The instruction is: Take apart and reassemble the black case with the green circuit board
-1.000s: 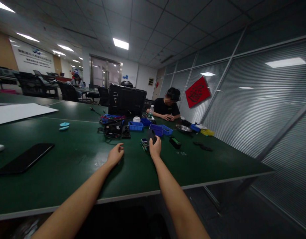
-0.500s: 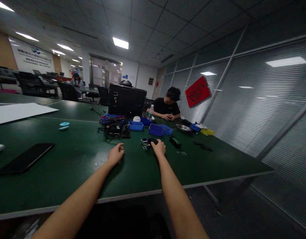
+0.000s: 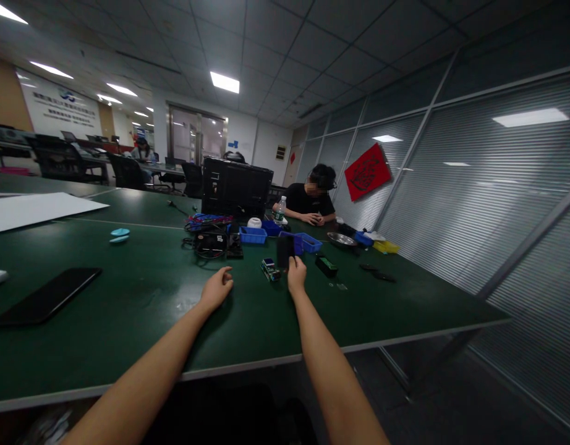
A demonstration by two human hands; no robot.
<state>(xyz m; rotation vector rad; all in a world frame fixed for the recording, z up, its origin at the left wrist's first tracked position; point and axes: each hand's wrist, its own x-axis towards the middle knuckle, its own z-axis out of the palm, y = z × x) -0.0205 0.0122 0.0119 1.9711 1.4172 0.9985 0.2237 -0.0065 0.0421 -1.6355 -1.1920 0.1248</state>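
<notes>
My right hand (image 3: 297, 274) pinches the lower edge of a black flat rectangular piece (image 3: 285, 251), which is tilted up in front of a dark blue bin. Its far side is hidden from me. Just left of this hand, a small green circuit board assembly (image 3: 270, 270) with a little screen lies on the table. My left hand (image 3: 217, 288) rests on the tabletop, its fingers loosely bent and apart, with nothing in them. To the right of my right hand stands a black box with a green board inside (image 3: 326, 266).
Blue bins (image 3: 253, 235), a baseball (image 3: 254, 223), tangled cables and a black monitor (image 3: 237, 188) stand at the back. A co-worker (image 3: 309, 198) sits at the far side. A metal bowl (image 3: 341, 239) and dark flat pieces (image 3: 384, 277) lie right; a black slab (image 3: 48, 295) lies left.
My right hand has lifted the black piece from beside the circuit board and tipped it upright. My left hand has barely moved.
</notes>
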